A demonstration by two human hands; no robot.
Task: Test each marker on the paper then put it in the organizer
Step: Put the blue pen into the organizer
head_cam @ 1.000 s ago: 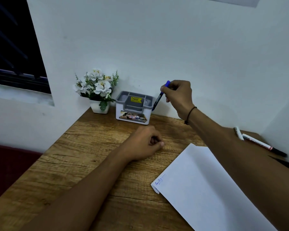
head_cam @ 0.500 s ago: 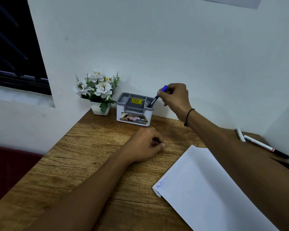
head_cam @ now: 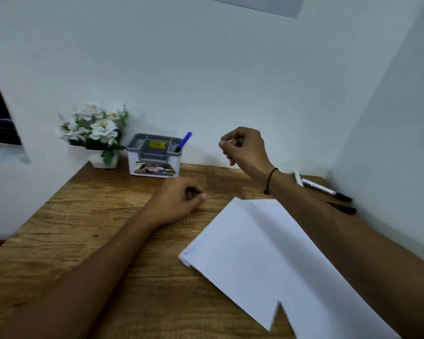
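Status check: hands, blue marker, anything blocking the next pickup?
Right hand empty, raised beside organizer. Left hand fisted on desk. Blue marker standing in organizer's right slot. Remaining markers partly behind right forearm.

No legible text on organizer [head_cam: 154, 157] labels

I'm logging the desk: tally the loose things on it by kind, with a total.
Markers: 4, one blue in the organizer, three by the right wall
Organizer: 1
Paper: 1
Flower pot: 1
Total: 7

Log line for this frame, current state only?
blue marker: in organizer | right hand: empty | left hand: fisted on table | markers: waiting
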